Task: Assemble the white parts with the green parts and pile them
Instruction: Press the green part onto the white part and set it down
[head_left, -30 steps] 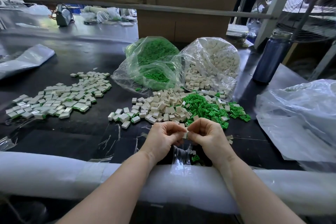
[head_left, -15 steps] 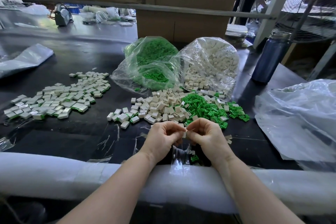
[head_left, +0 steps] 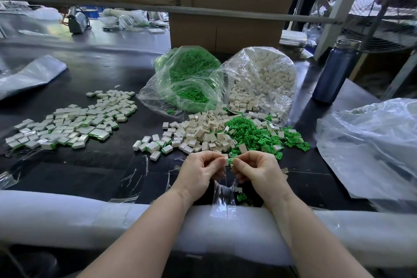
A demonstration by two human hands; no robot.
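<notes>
Hands meet above the bench's near edge: the left hand (head_left: 198, 170) pinches a white part (head_left: 225, 161), the right hand (head_left: 257, 170) a green part (head_left: 231, 161), the two pieces touching between the fingertips. Just beyond lie loose white parts (head_left: 203, 130) and green parts (head_left: 252, 133), with two open bags (head_left: 259, 79) behind. Assembled pieces (head_left: 74, 119) spread toward the left edge. A bottle (head_left: 334, 74) stands at the right edge.

small white part (head_left: 225, 161) against green part (head_left: 231, 161), loose heaps (head_left: 216, 134) beyond
</notes>
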